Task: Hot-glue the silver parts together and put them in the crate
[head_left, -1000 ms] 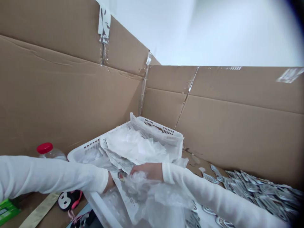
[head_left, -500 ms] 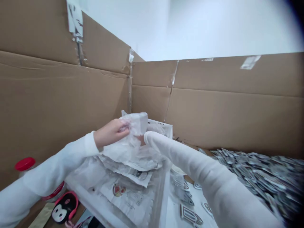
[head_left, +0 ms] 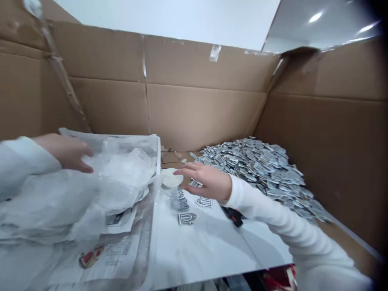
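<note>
My left hand [head_left: 68, 151], smeared by motion, is over crumpled clear plastic bags [head_left: 124, 178] piled in a white tray [head_left: 153, 242]; its thumb and fingers look apart. My right hand [head_left: 206, 180] reaches over a white board [head_left: 197, 258], thumb and fingers apart with nothing seen between them. Its fingertips are at the edge of a round whitish disc [head_left: 171, 178]; whether they touch it I cannot tell. Beneath and in front of this hand lie flat grey-and-white patch-like pieces [head_left: 187, 219] with letter shapes.
A large heap of similar grey pieces [head_left: 260, 169] fills the back right. Cardboard walls [head_left: 200, 113] enclose the area. A small black-and-red object [head_left: 234, 216] lies by my right wrist. A printed sheet with a red emblem [head_left: 91, 257] shows under the bags.
My view has swung right. My left hand has let go of the raised plastic, which now lies in the tray. My right hand has moved out from the bags to the board.
</note>
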`<action>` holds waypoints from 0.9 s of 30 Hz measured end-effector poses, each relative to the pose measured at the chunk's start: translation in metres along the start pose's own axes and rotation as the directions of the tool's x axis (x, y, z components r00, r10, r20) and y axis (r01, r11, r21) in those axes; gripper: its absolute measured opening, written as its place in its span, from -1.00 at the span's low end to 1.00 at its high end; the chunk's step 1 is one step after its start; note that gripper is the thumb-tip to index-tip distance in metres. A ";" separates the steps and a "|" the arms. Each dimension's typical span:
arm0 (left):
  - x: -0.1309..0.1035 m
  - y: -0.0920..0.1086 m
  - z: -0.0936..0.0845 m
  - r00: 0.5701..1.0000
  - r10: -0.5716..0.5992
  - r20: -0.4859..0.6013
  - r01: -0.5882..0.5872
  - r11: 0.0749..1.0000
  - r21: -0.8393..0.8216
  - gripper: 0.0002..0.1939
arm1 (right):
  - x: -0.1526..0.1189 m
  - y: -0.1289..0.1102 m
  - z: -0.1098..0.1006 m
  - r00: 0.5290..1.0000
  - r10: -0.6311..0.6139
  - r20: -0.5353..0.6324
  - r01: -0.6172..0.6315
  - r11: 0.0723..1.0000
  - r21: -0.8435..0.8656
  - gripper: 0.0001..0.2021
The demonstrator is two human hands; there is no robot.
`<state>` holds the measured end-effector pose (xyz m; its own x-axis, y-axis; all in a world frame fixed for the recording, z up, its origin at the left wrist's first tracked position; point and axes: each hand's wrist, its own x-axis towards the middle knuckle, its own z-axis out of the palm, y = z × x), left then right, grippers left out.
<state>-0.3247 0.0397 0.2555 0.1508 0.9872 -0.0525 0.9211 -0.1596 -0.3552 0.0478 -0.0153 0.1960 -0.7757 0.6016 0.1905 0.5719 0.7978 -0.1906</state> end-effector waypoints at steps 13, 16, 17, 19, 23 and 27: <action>0.112 0.016 0.031 0.974 0.209 -0.088 -0.220 0.967 -0.128 -0.40 | -0.044 0.017 0.163 0.931 0.362 -0.047 -0.364 0.930 -0.053 -0.52; 0.100 0.009 0.036 0.958 0.266 -0.105 -0.280 0.949 -0.149 -0.56 | -0.015 0.028 0.164 0.972 0.235 0.005 -0.232 0.960 -0.159 -0.53; 0.092 0.009 0.033 0.954 0.276 -0.120 -0.290 0.948 -0.128 -0.60 | -0.006 0.030 0.167 0.977 0.210 0.035 -0.200 0.962 -0.188 -0.60; 0.074 0.010 0.028 0.946 0.280 -0.160 -0.292 0.955 -0.055 -0.64 | 0.007 0.031 0.173 0.980 0.183 0.072 -0.166 0.966 -0.200 -0.79; 0.040 0.013 0.026 0.927 0.351 -0.133 -0.344 0.936 0.074 -0.71 | 0.001 0.033 0.164 0.977 0.198 -0.076 -0.200 0.979 -0.024 -0.89; 0.020 0.014 0.040 0.922 0.342 -0.181 -0.341 0.939 0.040 -0.73 | -0.047 0.032 0.131 0.899 0.342 -0.273 -0.336 0.939 0.069 -0.93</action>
<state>-0.3226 0.0573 0.2123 0.5192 0.8547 -0.0011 0.7993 -0.4860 -0.3534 0.0680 -0.0233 0.0542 -0.4294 0.8245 0.3687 0.7795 0.5445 -0.3098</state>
